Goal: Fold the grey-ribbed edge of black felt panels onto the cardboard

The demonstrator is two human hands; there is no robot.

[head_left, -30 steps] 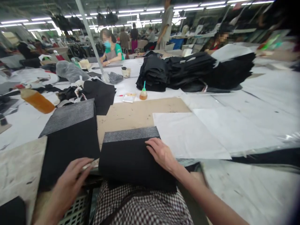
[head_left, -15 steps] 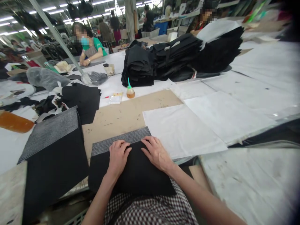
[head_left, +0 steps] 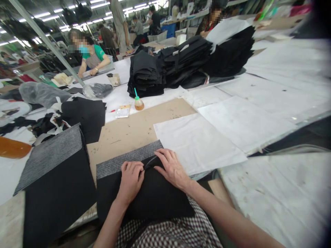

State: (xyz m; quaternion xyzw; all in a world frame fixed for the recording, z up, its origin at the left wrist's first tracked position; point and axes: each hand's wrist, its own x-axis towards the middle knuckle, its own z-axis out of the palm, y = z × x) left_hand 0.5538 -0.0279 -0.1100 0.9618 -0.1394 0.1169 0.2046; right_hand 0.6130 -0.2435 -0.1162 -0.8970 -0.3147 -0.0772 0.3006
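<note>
A black fabric panel (head_left: 160,196) with a grey ribbed strip (head_left: 113,166) along its far edge lies in front of me, its near part over my lap. My left hand (head_left: 131,177) is closed in a pinch on the black cloth just below the strip. To its right, my right hand (head_left: 172,168) has the cloth between thumb and curved fingers at the same seam. Between the two hands the black edge is raised in a small fold with a pale line along it. What lies under the fingertips is hidden.
On the left lies a stack of similar black and grey panels (head_left: 59,179). Brown board (head_left: 129,129) and white sheets (head_left: 196,141) cover the table. Farther back are an oil bottle (head_left: 139,103), piled black cloth (head_left: 186,62) and a slanting pole (head_left: 46,41). Co-workers sit beyond.
The cloth between my hands has been lifted into a fold, and my left fingers have closed more tightly. The view has shifted slightly. A co-worker's hands across the table have moved apart.
</note>
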